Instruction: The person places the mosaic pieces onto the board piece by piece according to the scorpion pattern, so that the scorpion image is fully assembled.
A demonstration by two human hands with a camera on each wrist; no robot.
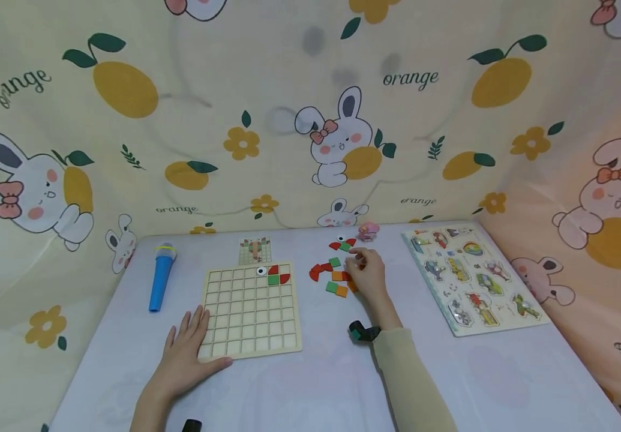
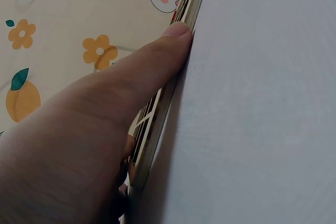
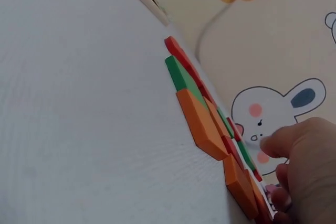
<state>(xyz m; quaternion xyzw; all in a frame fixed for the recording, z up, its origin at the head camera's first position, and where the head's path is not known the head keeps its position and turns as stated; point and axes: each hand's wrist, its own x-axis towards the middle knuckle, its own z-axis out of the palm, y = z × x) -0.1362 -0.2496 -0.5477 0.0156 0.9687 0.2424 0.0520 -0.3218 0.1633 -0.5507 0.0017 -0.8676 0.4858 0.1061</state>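
My left hand (image 1: 183, 351) lies at the near left corner of a wooden grid board (image 1: 251, 312), fingers spread along its left side. In the left wrist view, the thumb (image 2: 157, 56) rests against the board's near edge. The board's far right cells hold an eye piece (image 1: 261, 271), a green square (image 1: 273, 279) and two red rounded pieces. My right hand (image 1: 366, 276) hovers over loose pieces right of the board, fingers loosely bent, with no piece visible between them. Beneath and beside it are orange squares (image 1: 341, 291), green squares (image 1: 334, 262) and red pieces (image 1: 315, 273).
A small pattern card (image 1: 255, 249) stands out behind the board's far edge. A blue toy microphone (image 1: 161, 281) lies at the left. A pink figurine (image 1: 368, 231) sits at the back edge, and a picture puzzle board (image 1: 467, 276) lies at the right.
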